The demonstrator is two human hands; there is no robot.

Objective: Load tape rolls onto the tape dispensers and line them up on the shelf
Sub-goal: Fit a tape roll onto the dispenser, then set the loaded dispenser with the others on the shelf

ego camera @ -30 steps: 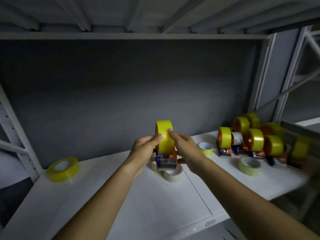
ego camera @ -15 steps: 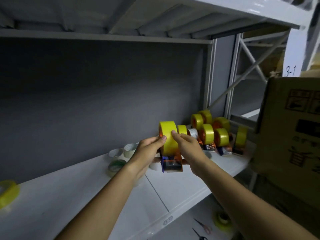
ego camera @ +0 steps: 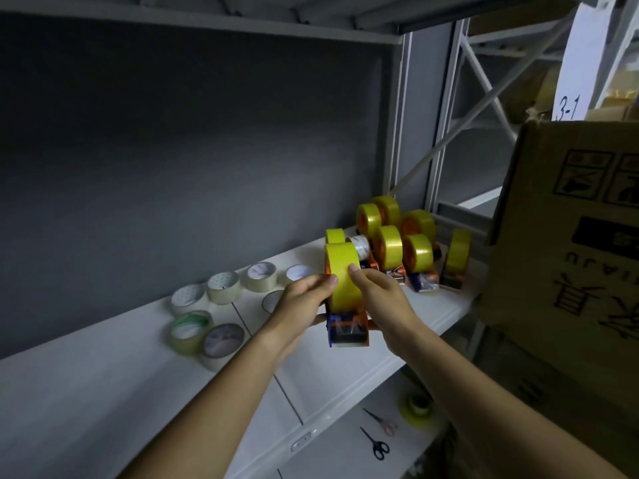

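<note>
A yellow tape roll (ego camera: 342, 274), glossy and wheel-shaped, sits upright on an orange and blue tape dispenser (ego camera: 347, 328) held just above the white shelf (ego camera: 345, 375), between both hands. The left hand (ego camera: 301, 305) grips the dispenser's left side, thumb tip resting on the roll's face; the right hand (ego camera: 383, 302) grips the right side, thumb likewise pressed on the roll. Both forearms reach forward and upward from the lower edge of the view, converging on the dispenser. The dispenser's front end is translucent blue plastic; whether a tape end is threaded through it cannot be made out. Behind and to the right, loaded dispensers (ego camera: 397, 240) with yellow rolls stand close together at the shelf's right end. To the left, pale loose tape rolls (ego camera: 221, 292) lie flat on the shelf. A cardboard box (ego camera: 570, 236) with printed symbols fills the right side. Two pairs of scissors (ego camera: 378, 437) lie on the lower shelf (ego camera: 339, 454), near a small yellow roll (ego camera: 418, 406).
</note>
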